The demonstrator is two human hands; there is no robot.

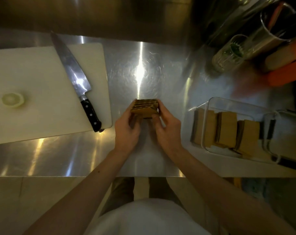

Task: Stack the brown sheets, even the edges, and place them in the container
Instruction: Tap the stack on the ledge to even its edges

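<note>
My left hand (127, 131) and right hand (167, 131) grip the stack of brown sheets (144, 108) between them, its uneven edges facing up, with bare steel counter (144, 68) beyond.

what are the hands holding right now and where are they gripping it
Both hands hold one stack of brown sheets above the steel counter: the left hand grips its left side, the right hand its right side.

Both forearms are bare to beyond the frame edge, no sleeves showing. The left hand (126, 131) and right hand (168, 130) wear no gloves, rings or watch. A white top (144, 217) covers the torso; below it, what look like brownish trousers (122, 189).
</note>
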